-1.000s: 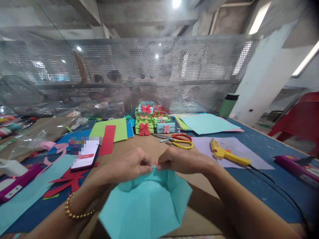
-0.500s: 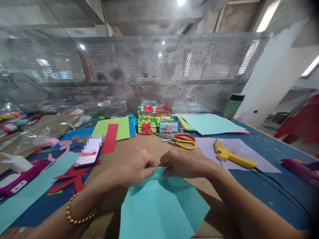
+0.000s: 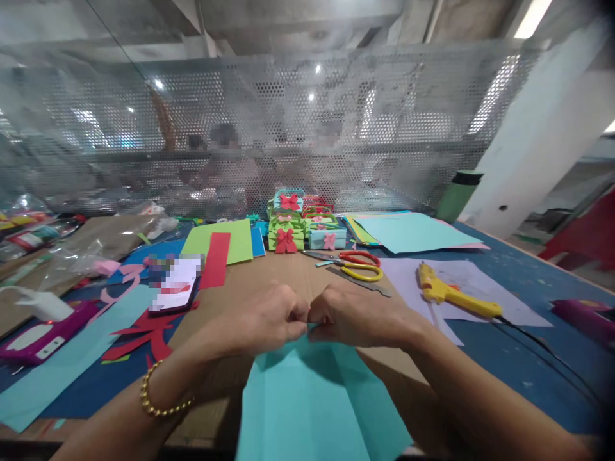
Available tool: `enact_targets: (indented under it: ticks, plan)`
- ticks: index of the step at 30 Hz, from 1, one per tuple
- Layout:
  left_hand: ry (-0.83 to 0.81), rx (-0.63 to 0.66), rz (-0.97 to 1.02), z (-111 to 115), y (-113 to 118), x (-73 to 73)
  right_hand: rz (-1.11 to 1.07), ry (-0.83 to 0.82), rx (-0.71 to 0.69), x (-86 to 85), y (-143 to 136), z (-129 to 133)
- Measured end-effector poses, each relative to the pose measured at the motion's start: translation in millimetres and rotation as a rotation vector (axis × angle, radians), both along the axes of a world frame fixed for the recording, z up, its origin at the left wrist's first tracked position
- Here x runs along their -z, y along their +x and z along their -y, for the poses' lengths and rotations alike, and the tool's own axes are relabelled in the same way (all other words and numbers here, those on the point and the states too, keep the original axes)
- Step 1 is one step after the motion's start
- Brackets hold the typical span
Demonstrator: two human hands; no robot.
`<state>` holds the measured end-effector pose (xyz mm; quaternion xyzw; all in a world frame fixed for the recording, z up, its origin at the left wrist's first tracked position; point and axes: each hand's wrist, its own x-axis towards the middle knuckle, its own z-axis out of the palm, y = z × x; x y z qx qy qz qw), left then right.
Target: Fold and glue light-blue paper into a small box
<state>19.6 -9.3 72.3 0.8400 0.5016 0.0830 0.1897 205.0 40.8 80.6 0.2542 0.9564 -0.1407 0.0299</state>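
A creased turquoise sheet of paper (image 3: 317,403) lies in front of me over brown cardboard (image 3: 216,390). My left hand (image 3: 273,317) pinches its far edge, fingers curled and thumb pressed down. Right beside it, my right hand (image 3: 350,320) grips the same edge with bent fingers. The two hands almost touch, and they hide the pinched part of the edge. Beyond them lie scissors (image 3: 360,272) with one red and one yellow handle.
Small paper boxes with bows (image 3: 286,237) are stacked at the back. A yellow glue gun (image 3: 456,298) rests on lilac paper at right, its cord trailing. Leftward are a phone (image 3: 175,288), red paper scraps (image 3: 148,333) and a purple device (image 3: 48,339). A green bottle (image 3: 459,195) stands behind.
The hands have drawn closer together along the paper's far edge, and the sheet sits slightly lower in view. My viewpoint has shifted a little. A grey strip now shows below the scissors.
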Motion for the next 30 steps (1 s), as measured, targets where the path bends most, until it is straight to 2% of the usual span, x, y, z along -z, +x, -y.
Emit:
enact_targets:
  ticks: [4,7,13,19,22,30]
  plan:
    - [-0.044,-0.004,-0.01,-3,-2,8.0,0.005,0.059,-0.004,0.7,-2,1]
    - [-0.088,-0.026,-0.126,-3,-5,12.8,0.002,0.072,-0.011,1.0,-3,0]
    - [-0.011,-0.049,-0.318,0,-1,6.8,-0.01,0.069,-0.014,0.2,-7,3]
    - [-0.059,-0.045,-0.261,-7,-7,7.2,-0.012,0.081,-0.007,5.8,-8,-4]
    - [-0.065,0.011,-0.22,-8,-9,7.4,-0.003,0.074,-0.02,7.5,-8,-5]
    - [0.034,-0.055,-0.363,-4,6,13.3,0.077,0.092,0.0,8.9,-11,-7]
